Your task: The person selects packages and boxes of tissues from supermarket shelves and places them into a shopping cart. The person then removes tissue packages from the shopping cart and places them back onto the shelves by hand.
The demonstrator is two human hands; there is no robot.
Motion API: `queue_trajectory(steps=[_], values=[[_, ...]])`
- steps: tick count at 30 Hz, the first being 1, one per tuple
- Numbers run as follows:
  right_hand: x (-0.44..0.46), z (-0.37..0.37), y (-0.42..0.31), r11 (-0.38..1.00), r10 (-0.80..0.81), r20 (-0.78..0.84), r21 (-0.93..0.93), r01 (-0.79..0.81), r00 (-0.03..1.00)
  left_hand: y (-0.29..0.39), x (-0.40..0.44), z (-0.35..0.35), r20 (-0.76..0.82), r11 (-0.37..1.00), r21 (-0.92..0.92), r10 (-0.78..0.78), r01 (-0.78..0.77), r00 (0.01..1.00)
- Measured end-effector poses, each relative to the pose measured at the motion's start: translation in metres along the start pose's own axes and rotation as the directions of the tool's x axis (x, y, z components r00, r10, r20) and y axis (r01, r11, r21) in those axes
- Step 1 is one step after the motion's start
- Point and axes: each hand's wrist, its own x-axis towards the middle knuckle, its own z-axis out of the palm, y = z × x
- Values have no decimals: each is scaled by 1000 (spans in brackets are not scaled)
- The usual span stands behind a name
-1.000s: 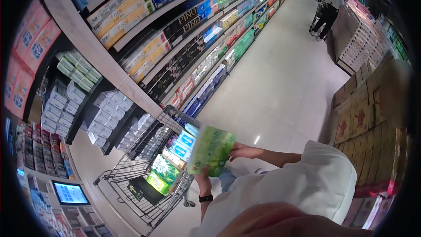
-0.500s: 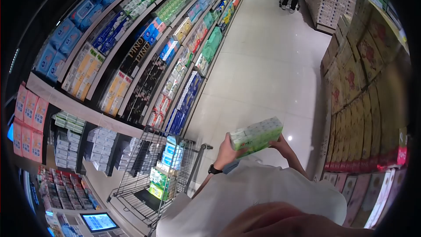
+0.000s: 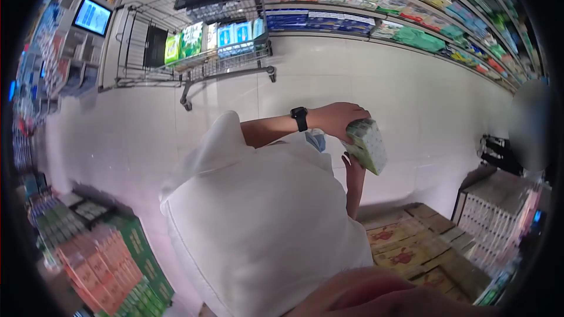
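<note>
My left hand [image 3: 338, 120], with a black watch on its wrist, wraps round one end of a green and pale patterned tissue pack [image 3: 371, 147]. The pack is tilted in front of my white shirt. At its lower side my right hand [image 3: 354, 169] also grips the pack, its palm partly hidden behind it. A wire shopping cart [image 3: 220, 72] stands beyond my left arm. In it lie green packs [image 3: 191, 40] and blue packs [image 3: 235, 35].
Shelves [image 3: 405, 41] of tissue packs line the far side of the pale tiled floor [image 3: 305, 58]. Stacked cartons [image 3: 405, 243] rise at lower right, beside a pallet of boxes [image 3: 499, 205]. Orange packs [image 3: 100, 270] are piled at lower left. A screen [image 3: 92, 16] glows at upper left.
My view has swung round, so the cart now appears at the upper left and the shelves along the top. The tissue pack has turned more end-on, still in both hands.
</note>
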Motion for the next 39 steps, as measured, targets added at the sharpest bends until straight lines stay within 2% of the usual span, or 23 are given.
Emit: queue_trajectory(steps=[2,4,6,8,10,11,13,15,16,17,18,20,22,23,25,27,29,30,32,34,36,38,39], values=[[37,-18,-33,995,64,20,-77,-62,998,-11,29,-2,-24,999,35,-28,29,999],[64,-44,-67,976,160,138,-170,-136,977,-14,46,12,-90,995,-3,-96,96,991],[87,-64,-103,927,249,166,-327,-185,954,-20,59,18,-152,984,-74,-171,162,973],[113,-84,-127,851,248,218,-515,-105,944,-30,73,26,-186,965,-145,-243,218,952],[135,-98,-141,766,205,181,-641,-43,962,-43,90,37,-251,972,-41,-233,230,940],[144,-98,-151,765,209,208,-643,-27,956,-46,100,42,-324,979,-27,-201,203,925],[163,-106,-174,780,155,182,-625,-7,971,-34,126,28,-291,939,-161,-339,304,895],[182,-109,-194,833,188,244,-553,-22,952,-39,153,18,-298,919,-248,-373,306,879],[187,-113,-209,860,96,181,-511,10,979,-42,171,15,-299,892,-319,-416,321,859],[196,-114,-226,844,136,218,-536,2,966,-48,189,14,-297,862,-382,-456,333,839],[210,-114,-242,828,178,263,-561,0,948,-72,204,22,-245,808,-453,-519,377,819],[228,-123,-258,887,143,280,-461,2,949,-114,233,38,-209,681,-575,-658,454,724],[251,-144,-262,858,141,103,-509,-69,985,-118,273,42,-85,479,-719,-779,503,621],[260,-156,-267,875,106,99,-483,-46,989,-131,288,50,-46,457,-707,-791,540,609],[278,-186,-275,890,311,39,-361,-277,950,-147,326,62,108,405,-622,-803,670,586],[290,-217,-278,913,292,14,-301,-274,956,-165,372,75,161,412,-547,-803,729,574],[311,-256,-296,928,282,-14,-250,-277,959,-178,430,96,336,409,-401,-766,820,547],[321,-276,-306,941,262,-52,-209,-267,964,-175,462,103,334,418,-393,-765,819,551],[341,-310,-337,953,247,-87,-160,-258,965,-152,537,109,451,486,-396,-636,779,626],[364,-335,-371,980,149,-248,-90,-176,957,-129,610,117,395,594,-502,-489,629,778],[395,-365,-419,997,23,-249,-60,-40,968,-140,684,125,329,681,-524,-393,512,859],[430,-385,-481,991,-124,-285,-86,104,950,-117,752,117,231,694,-594,-336,406,913],[447,-393,-514,976,-208,-299,-133,175,931,-109,785,110,231,688,-597,-346,413,909]])
